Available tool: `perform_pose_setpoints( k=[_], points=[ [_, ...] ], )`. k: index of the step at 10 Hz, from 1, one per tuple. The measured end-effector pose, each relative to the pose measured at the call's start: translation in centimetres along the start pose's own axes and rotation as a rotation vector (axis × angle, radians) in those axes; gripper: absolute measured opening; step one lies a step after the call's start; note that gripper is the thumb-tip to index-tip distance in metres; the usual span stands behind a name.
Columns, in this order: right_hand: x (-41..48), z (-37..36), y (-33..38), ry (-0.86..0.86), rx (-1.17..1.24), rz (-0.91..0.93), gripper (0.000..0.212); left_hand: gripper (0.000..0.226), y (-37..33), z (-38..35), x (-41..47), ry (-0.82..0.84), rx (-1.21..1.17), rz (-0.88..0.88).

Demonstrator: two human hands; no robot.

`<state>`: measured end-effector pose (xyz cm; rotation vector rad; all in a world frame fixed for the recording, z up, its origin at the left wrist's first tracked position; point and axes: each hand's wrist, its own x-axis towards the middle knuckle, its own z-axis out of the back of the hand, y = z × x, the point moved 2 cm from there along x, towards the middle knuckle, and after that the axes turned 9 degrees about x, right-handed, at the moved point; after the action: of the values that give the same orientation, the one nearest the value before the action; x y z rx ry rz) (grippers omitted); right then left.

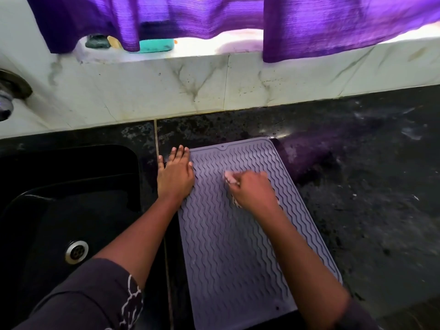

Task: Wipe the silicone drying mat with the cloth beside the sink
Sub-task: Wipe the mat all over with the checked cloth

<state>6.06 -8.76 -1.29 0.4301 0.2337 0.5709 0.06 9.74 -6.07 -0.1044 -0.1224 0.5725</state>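
A grey-purple silicone drying mat (228, 246) with wavy ridges lies on the dark counter, right of the sink. My right hand (253, 190) is closed on a small pale cloth (229, 178) and presses it onto the mat's upper middle; most of the cloth is hidden under the fingers and looks blurred. My left hand (175, 173) lies flat with fingers spread on the mat's upper left corner and the counter beside it.
A black sink (71, 210) with a metal drain (76, 251) is at the left. A tap (7, 101) sticks out at the far left. Behind stands a white marble wall with a sill holding a teal soap dish (156, 46). Purple curtains (333, 22) hang above.
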Motion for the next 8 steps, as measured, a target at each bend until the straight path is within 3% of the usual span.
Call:
perform_pose_setpoints(
  k=[1, 2, 4, 5, 6, 8],
  points=[
    [0.9, -1.6, 2.6, -0.054, 0.042, 0.029, 0.047, 0.052, 0.0, 0.1, 0.1, -0.009, 0.008, -0.005],
    [-0.3, -3.2, 3.4, -0.036, -0.097, 0.049, 0.054, 0.051, 0.0, 0.1, 0.0, -0.013, 0.017, -0.002],
    [-7.3, -3.4, 0.7, 0.005, -0.103, 0.045, 0.05, 0.052, -0.1, 0.2, 0.0, -0.001, 0.012, -0.003],
    [-5.2, -2.9, 0.9, -0.008, -0.019, 0.035, 0.05, 0.052, 0.0, 0.2, 0.0, 0.003, 0.011, -0.005],
    [-4.2, -4.0, 1.2, -0.011, -0.083, 0.078, 0.061, 0.052, -0.1, 0.2, -0.1, 0.003, 0.015, -0.005],
    [-8.8, -5.3, 0.4, -0.016, -0.049, 0.091, 0.062, 0.052, -0.1, 0.2, -0.1, 0.012, 0.011, 0.002]
  ],
)
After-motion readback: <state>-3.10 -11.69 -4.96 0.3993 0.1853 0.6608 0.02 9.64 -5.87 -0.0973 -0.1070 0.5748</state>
